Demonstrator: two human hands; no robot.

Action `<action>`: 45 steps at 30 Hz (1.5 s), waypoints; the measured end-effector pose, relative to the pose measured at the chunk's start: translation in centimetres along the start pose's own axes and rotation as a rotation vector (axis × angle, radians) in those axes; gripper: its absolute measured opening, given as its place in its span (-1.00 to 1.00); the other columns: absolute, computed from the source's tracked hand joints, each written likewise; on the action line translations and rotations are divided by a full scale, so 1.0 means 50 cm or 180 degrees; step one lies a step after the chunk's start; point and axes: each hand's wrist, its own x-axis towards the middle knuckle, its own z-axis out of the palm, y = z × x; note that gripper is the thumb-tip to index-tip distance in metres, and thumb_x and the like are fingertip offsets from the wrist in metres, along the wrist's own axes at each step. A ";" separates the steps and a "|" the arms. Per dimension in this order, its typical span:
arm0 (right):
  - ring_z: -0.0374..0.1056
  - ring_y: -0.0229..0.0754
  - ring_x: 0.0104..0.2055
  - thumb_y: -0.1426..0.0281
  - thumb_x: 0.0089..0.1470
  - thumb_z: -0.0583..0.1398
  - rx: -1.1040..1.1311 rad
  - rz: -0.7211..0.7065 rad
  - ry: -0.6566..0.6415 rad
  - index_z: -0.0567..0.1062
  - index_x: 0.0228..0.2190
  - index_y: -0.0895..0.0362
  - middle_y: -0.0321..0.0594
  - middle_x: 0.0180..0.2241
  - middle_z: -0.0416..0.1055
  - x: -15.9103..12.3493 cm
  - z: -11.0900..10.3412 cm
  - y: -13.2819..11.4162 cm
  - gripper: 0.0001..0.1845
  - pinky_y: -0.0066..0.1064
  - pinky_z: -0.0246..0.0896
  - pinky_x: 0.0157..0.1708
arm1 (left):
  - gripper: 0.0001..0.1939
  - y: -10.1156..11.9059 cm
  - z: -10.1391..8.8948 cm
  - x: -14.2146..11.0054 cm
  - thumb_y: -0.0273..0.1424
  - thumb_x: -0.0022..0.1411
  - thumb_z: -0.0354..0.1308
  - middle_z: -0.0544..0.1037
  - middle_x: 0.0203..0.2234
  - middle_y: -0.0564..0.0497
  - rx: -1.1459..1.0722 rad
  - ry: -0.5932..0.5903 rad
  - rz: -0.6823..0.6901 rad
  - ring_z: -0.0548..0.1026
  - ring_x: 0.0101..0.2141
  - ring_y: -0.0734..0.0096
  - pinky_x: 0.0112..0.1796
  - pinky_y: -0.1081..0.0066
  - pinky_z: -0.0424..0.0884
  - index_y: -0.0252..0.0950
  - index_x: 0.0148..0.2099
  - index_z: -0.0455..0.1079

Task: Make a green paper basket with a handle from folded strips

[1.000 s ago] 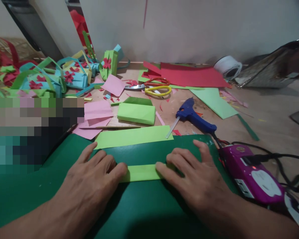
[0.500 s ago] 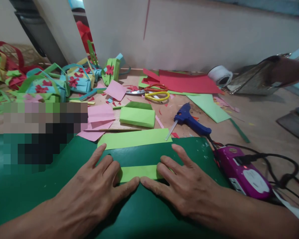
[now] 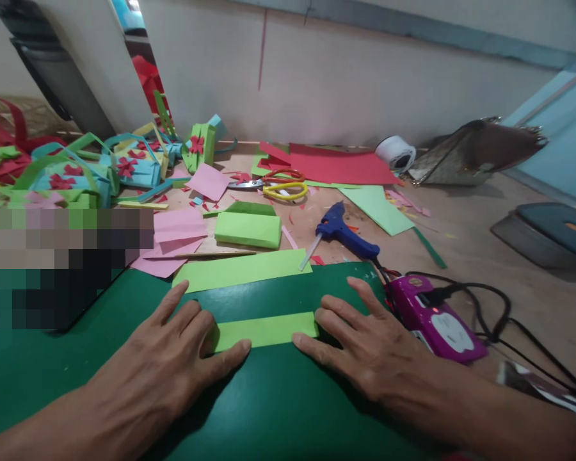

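Observation:
A narrow folded strip of light green paper (image 3: 264,330) lies on a dark green cutting mat (image 3: 278,410). My left hand (image 3: 173,358) rests flat on the strip's left end with fingers spread. At the strip's right end my right hand (image 3: 365,346) presses down the same way, fingers stretched out. The thumbs point toward each other along the strip's near edge, a little apart. A wider light green sheet (image 3: 242,269) lies just beyond, on the mat's far edge.
A blue glue gun (image 3: 340,230) and a purple device (image 3: 434,317) with black cables lie to the right. Scissors (image 3: 278,187), red paper (image 3: 340,165), a folded green block (image 3: 248,229), pink sheets (image 3: 180,227) and paper baskets (image 3: 77,169) crowd the back. A tape roll (image 3: 396,152) sits by the wall.
My thumbs, touching in the middle half a second ago, have slid apart toward the ends of the strip. The camera has turned somewhat to the right.

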 end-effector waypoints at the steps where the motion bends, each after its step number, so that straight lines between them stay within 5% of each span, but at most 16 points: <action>1: 0.18 -0.02 -0.12 0.45 0.14 0.06 -0.0037 0.0030 -0.0021 0.30 0.05 0.04 -0.19 -0.24 0.36 -0.009 -0.001 0.002 -0.58 0.11 -0.30 0.09 | -0.64 -0.001 -0.003 0.001 -0.41 0.29 -0.10 0.40 -0.50 0.07 0.0004 -0.0026 0.0035 0.28 -0.45 0.36 -0.04 0.07 0.12 -0.03 0.08 0.29; 7: 0.21 -0.02 -0.14 0.48 0.05 0.13 -0.0399 0.0136 -0.0043 0.30 0.05 0.04 -0.21 -0.24 0.37 -0.056 0.009 0.011 -0.52 0.15 -0.23 0.08 | -0.61 -0.002 -0.014 0.001 -0.50 0.27 -0.10 0.39 -0.48 0.06 0.0180 -0.0062 0.0080 0.27 -0.45 0.36 -0.07 0.09 0.16 -0.04 0.07 0.29; 13: 0.25 0.05 -0.14 0.64 0.02 0.03 -0.0801 0.0378 0.0369 0.39 -0.05 0.21 -0.04 -0.25 0.40 -0.049 -0.012 0.002 -0.57 0.15 -0.04 -0.02 | -0.61 0.003 0.010 -0.003 -0.52 0.30 -0.12 0.35 -0.47 0.05 0.0151 -0.0023 0.0006 0.27 -0.42 0.36 -0.09 0.09 0.14 -0.01 0.05 0.32; 18: 0.28 -0.07 -0.25 0.65 0.07 0.00 0.0322 0.0532 0.0993 0.42 -0.15 0.22 -0.09 -0.31 0.41 0.013 -0.047 -0.034 -0.66 -0.17 0.14 -0.20 | -0.60 0.023 0.022 0.010 -0.50 0.28 -0.04 0.37 -0.43 0.04 0.0218 -0.0080 -0.0161 0.29 -0.41 0.36 -0.07 0.02 0.11 0.02 0.08 0.29; 22: 0.29 -0.19 -0.38 0.57 0.07 0.09 0.1264 0.0885 0.0614 0.47 -0.38 0.15 -0.22 -0.46 0.39 0.077 -0.048 -0.058 -0.83 -0.37 0.13 -0.35 | -0.62 0.048 0.021 0.027 -0.48 0.29 -0.06 0.39 -0.43 0.01 0.0226 -0.0245 -0.0185 0.30 -0.40 0.32 -0.13 0.04 0.17 -0.01 0.11 0.25; 28: 0.23 -0.30 -0.50 0.59 0.01 0.13 0.1798 0.1226 0.0061 0.44 -0.49 0.15 -0.31 -0.54 0.39 0.137 -0.048 -0.068 -0.85 -0.49 -0.01 -0.48 | -0.67 0.054 0.032 0.025 -0.48 0.30 -0.10 0.38 -0.45 0.03 0.0235 0.0067 -0.0193 0.30 -0.40 0.31 -0.05 -0.03 0.07 -0.06 0.04 0.30; 36: 0.20 -0.31 -0.51 0.52 0.01 0.12 0.1951 0.1232 -0.0446 0.40 -0.53 0.14 -0.30 -0.55 0.40 0.148 -0.018 -0.060 -0.87 -0.47 -0.11 -0.51 | -0.87 0.028 0.025 -0.034 -0.49 0.24 0.00 0.41 -0.48 0.09 -0.1039 0.0342 -0.1214 0.33 -0.39 0.38 -0.14 0.23 0.12 -0.25 -0.36 0.31; 45: 0.22 -0.30 -0.45 0.56 0.05 0.09 0.2429 0.1312 -0.0465 0.38 -0.49 0.13 -0.32 -0.49 0.38 0.148 -0.019 -0.048 -0.85 -0.47 -0.01 -0.44 | -0.82 0.015 0.018 -0.063 -0.50 0.24 -0.05 0.37 -0.47 0.08 -0.1554 0.0299 -0.1497 0.31 -0.38 0.39 -0.20 0.29 0.14 -0.26 -0.43 0.22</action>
